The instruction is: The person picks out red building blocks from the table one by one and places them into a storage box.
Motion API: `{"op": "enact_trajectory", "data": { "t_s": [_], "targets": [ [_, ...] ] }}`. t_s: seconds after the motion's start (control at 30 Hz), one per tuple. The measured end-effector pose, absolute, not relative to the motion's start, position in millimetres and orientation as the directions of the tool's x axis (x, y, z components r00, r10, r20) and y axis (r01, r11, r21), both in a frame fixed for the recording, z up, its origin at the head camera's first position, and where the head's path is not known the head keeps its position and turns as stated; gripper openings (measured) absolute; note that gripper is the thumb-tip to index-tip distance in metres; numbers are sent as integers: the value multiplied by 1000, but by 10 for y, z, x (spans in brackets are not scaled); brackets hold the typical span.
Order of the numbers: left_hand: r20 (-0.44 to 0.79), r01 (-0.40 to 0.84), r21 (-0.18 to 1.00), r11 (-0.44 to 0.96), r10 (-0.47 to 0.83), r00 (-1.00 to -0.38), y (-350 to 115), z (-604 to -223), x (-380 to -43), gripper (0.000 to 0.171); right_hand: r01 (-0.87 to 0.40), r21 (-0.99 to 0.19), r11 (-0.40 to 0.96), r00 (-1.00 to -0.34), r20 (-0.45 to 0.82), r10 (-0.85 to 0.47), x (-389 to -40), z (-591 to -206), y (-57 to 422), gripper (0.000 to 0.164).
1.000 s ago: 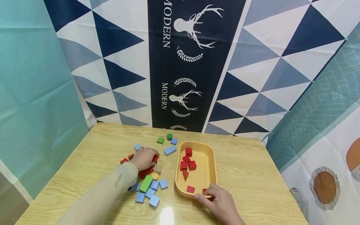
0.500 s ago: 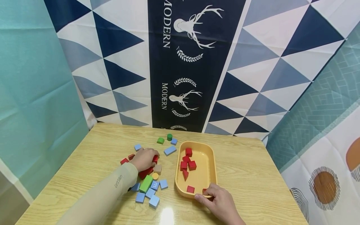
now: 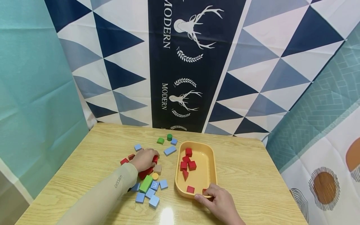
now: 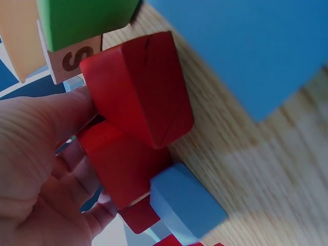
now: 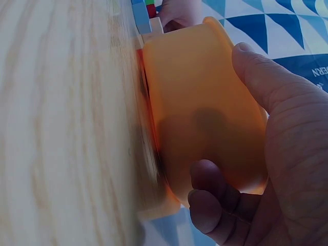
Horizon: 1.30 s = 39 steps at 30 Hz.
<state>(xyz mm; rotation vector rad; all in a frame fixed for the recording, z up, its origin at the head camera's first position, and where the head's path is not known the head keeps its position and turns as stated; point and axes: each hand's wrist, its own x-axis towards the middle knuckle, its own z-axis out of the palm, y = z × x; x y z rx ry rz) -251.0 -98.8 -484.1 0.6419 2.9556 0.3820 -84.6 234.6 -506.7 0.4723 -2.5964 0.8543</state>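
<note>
In the head view my left hand (image 3: 144, 159) reaches into the loose blocks at the left, its fingers curled round a red block (image 3: 155, 159). The left wrist view shows my thumb (image 4: 77, 105) beside a red block (image 4: 138, 87), with more red blocks below it; fingertips are partly hidden. On the right, a yellow plastic tray (image 3: 213, 162) rests on the table with several red blocks (image 3: 192, 165) inside. My right hand (image 3: 220, 201) grips its near right rim. In the right wrist view the thumb (image 5: 256, 66) lies at the rim and other fingers curl near the outer wall.
Blue blocks (image 3: 154, 201), a long green block (image 3: 146, 184), a yellow round piece (image 3: 155, 176) and a plain wooden block (image 3: 157, 169) lie near my left forearm. Further back are a green cylinder (image 3: 169, 137), a green half-round (image 3: 160, 140) and a blue bar (image 3: 170, 151). Patterned cloth hangs behind the table.
</note>
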Motion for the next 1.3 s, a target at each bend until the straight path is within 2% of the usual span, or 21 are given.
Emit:
{"op": "enact_trajectory", "data": {
  "t_s": [0.3, 0.43, 0.63, 0.93, 1.2, 1.3],
  "targets": [
    [-11, 413, 294, 862, 435, -900, -985, -4842, -2488, 35, -438, -490, 753, -865, 458, -205, -837, -5061, 2336, 26],
    [5, 395, 363, 844, 423, -906, -944, -4782, -2481, 40, -404, -510, 759, -887, 420, -190, -825, -5042, 2331, 26],
    [-5, 299, 523, 798, 353, -936, -828, -4572, -2433, 46, -367, -533, 762, -910, 374, -177, -823, -5021, 2327, 27],
    [33, 268, 635, 724, 321, -946, -632, -4301, -2249, 48, -383, -521, 763, -901, 394, -183, -827, -5027, 2329, 27],
    [66, 290, 739, 608, 363, -929, -491, -4267, -2127, 37, -357, -542, 761, -917, 360, -174, -835, -5029, 2328, 27],
    [80, 314, 747, 585, 390, -917, -433, -4294, -2078, 39, -363, -539, 760, -913, 367, -177, -835, -5030, 2330, 27]
  ]
}}
